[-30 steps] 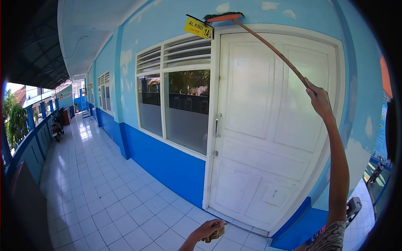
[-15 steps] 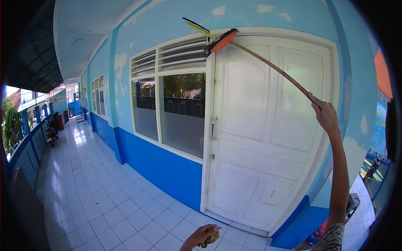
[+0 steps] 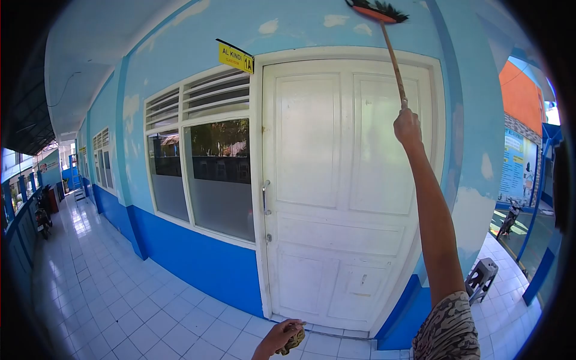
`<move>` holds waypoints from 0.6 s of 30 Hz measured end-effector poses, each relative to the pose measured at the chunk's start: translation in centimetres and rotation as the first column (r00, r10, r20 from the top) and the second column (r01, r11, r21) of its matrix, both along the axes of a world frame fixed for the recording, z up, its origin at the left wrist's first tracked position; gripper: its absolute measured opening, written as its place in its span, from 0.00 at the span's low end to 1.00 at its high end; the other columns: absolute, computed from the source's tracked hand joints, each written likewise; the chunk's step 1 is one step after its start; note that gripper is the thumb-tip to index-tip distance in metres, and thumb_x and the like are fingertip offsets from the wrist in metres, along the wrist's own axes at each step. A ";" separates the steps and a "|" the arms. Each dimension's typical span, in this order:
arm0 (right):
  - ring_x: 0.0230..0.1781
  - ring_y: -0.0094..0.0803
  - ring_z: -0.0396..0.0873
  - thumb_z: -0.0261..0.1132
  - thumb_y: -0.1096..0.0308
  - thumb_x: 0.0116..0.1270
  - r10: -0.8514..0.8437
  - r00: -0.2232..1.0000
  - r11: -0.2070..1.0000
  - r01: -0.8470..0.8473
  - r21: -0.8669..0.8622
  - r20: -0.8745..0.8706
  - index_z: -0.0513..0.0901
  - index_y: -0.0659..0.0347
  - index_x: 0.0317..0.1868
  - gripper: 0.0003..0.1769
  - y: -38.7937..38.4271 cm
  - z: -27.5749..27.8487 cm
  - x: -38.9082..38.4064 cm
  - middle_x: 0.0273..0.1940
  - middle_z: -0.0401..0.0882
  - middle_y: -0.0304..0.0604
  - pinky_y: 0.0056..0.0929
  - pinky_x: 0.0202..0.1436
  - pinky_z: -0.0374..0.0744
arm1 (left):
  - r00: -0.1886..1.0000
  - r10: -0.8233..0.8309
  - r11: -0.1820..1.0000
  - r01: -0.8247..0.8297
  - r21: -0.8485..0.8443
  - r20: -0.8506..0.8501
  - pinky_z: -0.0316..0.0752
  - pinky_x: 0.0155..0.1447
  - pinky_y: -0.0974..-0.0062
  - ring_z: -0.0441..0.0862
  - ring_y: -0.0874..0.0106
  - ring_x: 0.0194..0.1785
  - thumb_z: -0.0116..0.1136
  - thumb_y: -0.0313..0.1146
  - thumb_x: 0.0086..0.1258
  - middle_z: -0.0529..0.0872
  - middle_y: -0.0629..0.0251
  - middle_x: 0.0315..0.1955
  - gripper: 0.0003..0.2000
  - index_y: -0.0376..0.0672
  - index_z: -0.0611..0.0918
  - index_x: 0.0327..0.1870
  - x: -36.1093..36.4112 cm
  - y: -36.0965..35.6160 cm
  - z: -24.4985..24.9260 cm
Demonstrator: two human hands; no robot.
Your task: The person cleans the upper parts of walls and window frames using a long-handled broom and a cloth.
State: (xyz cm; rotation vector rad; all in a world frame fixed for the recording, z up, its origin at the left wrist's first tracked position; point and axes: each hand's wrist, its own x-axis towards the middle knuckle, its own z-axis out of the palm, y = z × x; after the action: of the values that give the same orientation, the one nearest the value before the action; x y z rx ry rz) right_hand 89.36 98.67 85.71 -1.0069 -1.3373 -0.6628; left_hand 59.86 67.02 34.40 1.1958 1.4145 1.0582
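Observation:
My right hand is raised in front of the white door, its fingers wrapped round the lower end of a broom's wooden handle. The broom points upward, and its orange head with dark bristles is against the light blue wall above the door frame. Low in the view, my left hand is closed on a crumpled brown and yellow cloth. Most of the cloth's far side is hidden by the fingers.
A yellow class sign juts out above the louvred window. To the right stands a grey stool. White floor tiles run down a long corridor on the left, where a motorcycle is parked.
The broom has swung from the door frame's upper left corner up and right to the wall above. My view has turned right. The cloth stays in my left hand.

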 end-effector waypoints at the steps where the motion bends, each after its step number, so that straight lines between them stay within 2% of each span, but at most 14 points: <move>1: 0.35 0.61 0.83 0.52 0.72 0.72 -0.021 0.995 1.000 0.021 0.005 0.100 0.70 0.64 0.70 0.26 -0.6 -1.7 -0.4 0.33 0.82 0.65 0.59 0.42 0.81 | 1.000 -0.015 1.000 0.015 -0.001 -0.007 0.77 0.52 0.73 0.81 0.70 0.50 0.59 0.55 0.73 0.85 0.56 0.49 0.25 0.48 0.80 0.64 0.8 0.7 1.6; 2: 0.33 0.58 0.84 0.55 0.69 0.74 -0.043 0.985 0.995 0.056 -0.077 0.166 0.73 0.53 0.70 0.25 -2.9 -2.5 -0.3 0.30 0.82 0.61 0.56 0.39 0.82 | 0.998 -0.068 0.997 0.067 0.022 0.013 0.77 0.55 0.72 0.80 0.70 0.54 0.61 0.54 0.73 0.84 0.58 0.52 0.25 0.49 0.80 0.64 1.9 1.3 3.4; 3: 0.33 0.58 0.84 0.55 0.69 0.74 -0.062 0.985 0.995 0.074 -0.066 0.163 0.73 0.53 0.70 0.25 -4.1 -2.4 0.6 0.30 0.82 0.61 0.56 0.39 0.82 | 0.992 -0.122 0.991 0.120 0.051 0.034 0.76 0.58 0.72 0.78 0.70 0.57 0.62 0.53 0.72 0.83 0.60 0.54 0.25 0.49 0.80 0.64 2.7 1.9 4.9; 5: 0.32 0.55 0.85 0.57 0.65 0.75 -0.140 0.912 0.975 0.194 -0.106 0.385 0.75 0.40 0.69 0.24 -5.8 -1.7 2.2 0.28 0.82 0.57 0.53 0.36 0.83 | 0.988 -0.156 0.986 0.154 0.067 0.018 0.76 0.58 0.72 0.78 0.70 0.58 0.61 0.52 0.73 0.83 0.60 0.54 0.24 0.50 0.79 0.65 3.4 2.5 6.1; 6: 0.32 0.57 0.83 0.58 0.62 0.75 -0.160 0.909 0.960 0.234 -0.154 0.386 0.74 0.32 0.69 0.24 -6.7 -1.0 2.6 0.29 0.82 0.59 0.55 0.37 0.80 | 0.986 -0.164 0.985 0.161 0.066 0.036 0.76 0.59 0.72 0.78 0.70 0.58 0.61 0.52 0.73 0.83 0.60 0.54 0.24 0.50 0.79 0.64 3.2 2.6 5.7; 7: 0.32 0.57 0.83 0.58 0.62 0.75 -0.172 0.911 0.958 0.244 -0.153 0.375 0.74 0.32 0.69 0.24 -7.4 -0.3 3.5 0.29 0.82 0.59 0.55 0.37 0.80 | 0.984 -0.171 0.984 0.168 0.063 0.049 0.75 0.59 0.72 0.78 0.70 0.58 0.61 0.52 0.73 0.83 0.59 0.54 0.24 0.50 0.79 0.64 2.6 2.6 5.0; 9: 0.33 0.57 0.83 0.58 0.62 0.75 -0.224 0.935 0.955 0.267 -0.129 0.273 0.75 0.33 0.69 0.24 -8.2 1.1 5.3 0.31 0.83 0.60 0.54 0.40 0.80 | 0.997 -0.070 0.998 0.070 -0.005 0.042 0.76 0.59 0.72 0.78 0.70 0.58 0.62 0.51 0.73 0.83 0.60 0.53 0.23 0.50 0.80 0.64 0.9 1.8 2.6; 10: 0.38 0.58 0.84 0.58 0.63 0.74 -0.159 0.969 0.975 0.184 -0.123 0.189 0.75 0.37 0.69 0.24 -7.3 1.9 6.8 0.36 0.84 0.62 0.55 0.42 0.80 | 0.999 -0.008 0.998 0.011 -0.064 0.044 0.76 0.59 0.72 0.79 0.70 0.57 0.62 0.51 0.73 0.84 0.60 0.53 0.23 0.49 0.80 0.63 -0.2 1.0 1.3; 11: 0.38 0.58 0.84 0.58 0.63 0.74 -0.172 0.969 0.974 0.194 -0.114 0.177 0.75 0.37 0.69 0.24 -5.6 3.2 7.7 0.36 0.84 0.62 0.55 0.42 0.80 | 0.986 -0.011 1.000 0.008 0.016 0.164 0.76 0.58 0.74 0.79 0.71 0.56 0.63 0.48 0.73 0.84 0.60 0.51 0.22 0.48 0.81 0.62 -2.8 2.2 -4.6; 12: 0.41 0.59 0.84 0.56 0.65 0.74 -0.144 0.989 0.986 0.146 -0.080 0.035 0.76 0.43 0.68 0.23 -3.4 4.6 8.6 0.39 0.84 0.63 0.56 0.44 0.80 | 0.891 0.111 0.950 -0.225 0.216 0.441 0.56 0.15 0.77 0.59 0.79 0.12 0.49 0.35 0.80 0.65 0.70 0.13 0.11 0.39 0.77 0.37 -0.7 -0.3 -5.3; 13: 0.43 0.61 0.83 0.55 0.66 0.73 -0.112 0.988 0.993 0.108 -0.038 -0.109 0.77 0.49 0.67 0.23 -2.0 6.1 9.7 0.42 0.84 0.64 0.57 0.46 0.80 | 0.853 0.098 0.962 -0.213 0.169 0.512 0.56 0.15 0.77 0.59 0.79 0.12 0.50 0.34 0.80 0.67 0.68 0.14 0.09 0.38 0.78 0.40 -2.2 -0.5 -7.8; 15: 0.51 0.60 0.82 0.55 0.68 0.71 -0.092 0.982 0.994 0.081 -0.071 -0.163 0.69 0.63 0.69 0.27 -1.9 9.0 8.1 0.47 0.83 0.64 0.54 0.54 0.81 | 0.821 0.075 0.975 -0.179 0.130 0.566 0.57 0.15 0.77 0.60 0.79 0.12 0.50 0.33 0.79 0.68 0.67 0.14 0.09 0.37 0.80 0.44 -4.8 0.6 -10.0; 17: 0.54 0.59 0.81 0.53 0.68 0.71 -0.039 0.975 0.995 0.018 -0.097 -0.217 0.66 0.67 0.70 0.28 -2.2 10.5 4.5 0.52 0.81 0.64 0.53 0.57 0.80 | 0.808 0.058 0.986 -0.140 0.096 0.586 0.58 0.15 0.77 0.61 0.78 0.12 0.52 0.34 0.79 0.69 0.66 0.15 0.12 0.35 0.79 0.53 -5.7 2.4 -10.3; 18: 0.55 0.58 0.81 0.52 0.68 0.71 -0.028 0.982 0.995 0.010 -0.100 -0.186 0.65 0.67 0.70 0.28 -2.5 10.3 2.5 0.54 0.80 0.63 0.52 0.58 0.80 | 0.846 0.082 0.975 -0.178 0.134 0.527 0.57 0.14 0.76 0.61 0.78 0.13 0.53 0.39 0.80 0.68 0.68 0.16 0.16 0.36 0.78 0.57 -4.0 2.5 -6.8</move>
State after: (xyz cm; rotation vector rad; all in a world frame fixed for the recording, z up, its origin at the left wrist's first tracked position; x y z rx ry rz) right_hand 91.90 96.20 95.98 -1.1345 -1.2054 -0.5063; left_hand 55.84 69.54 27.59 0.8452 0.9967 1.4999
